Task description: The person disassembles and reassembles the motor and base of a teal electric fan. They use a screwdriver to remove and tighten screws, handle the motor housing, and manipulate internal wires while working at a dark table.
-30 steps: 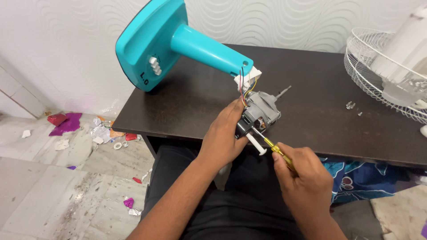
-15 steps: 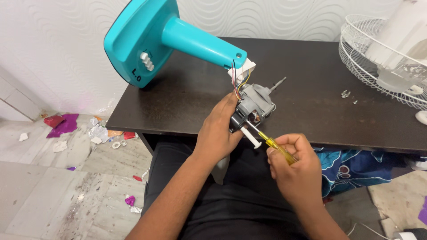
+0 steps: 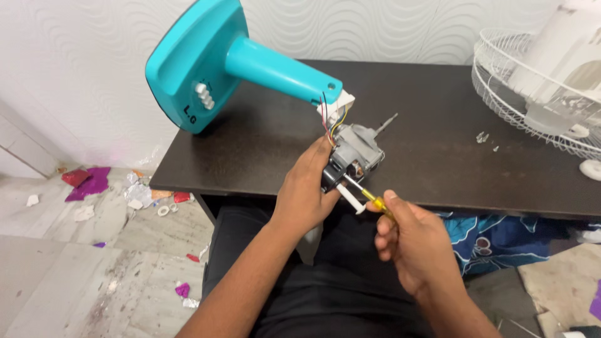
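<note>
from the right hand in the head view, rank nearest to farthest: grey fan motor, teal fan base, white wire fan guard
1. Grey fan motor, just up-left of the right hand, at the table's front edge.
2. White wire fan guard, far right on the table.
3. Teal fan base, far left, raised.

Dark brown table (image 3: 438, 169), front edge just beyond our hands.
Up-left of our left hand (image 3: 307, 194) we see the teal fan stand (image 3: 206, 69) lying on it; far right of our right hand (image 3: 413, 244), a white wire fan guard (image 3: 532, 94); small clear bits (image 3: 485, 138) in between.
</note>
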